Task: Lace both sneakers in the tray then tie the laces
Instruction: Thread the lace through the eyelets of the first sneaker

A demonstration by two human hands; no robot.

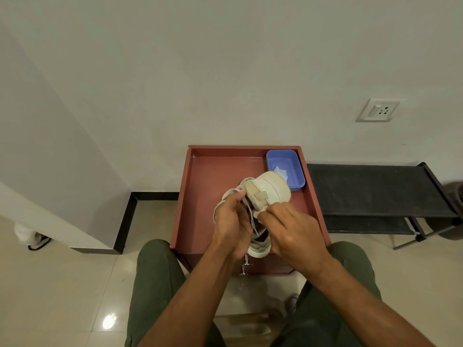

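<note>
Your knees in green trousers nearest. Beyond them your left hand (pixel 231 221) curls round sneaker (pixel 265 194), thumb and fingers pinching lace (pixel 251 216); your right hand (pixel 293 230) pinches at tongue edge, fingers bent. Sneaker sits between both hands, toe pointing away, over red tray (pixel 200 196). Blue tub (pixel 285 169) just beyond right hand. Lacing looks mid-way; knot not yet tied. Second sneaker: cannot tell, hidden.
</note>
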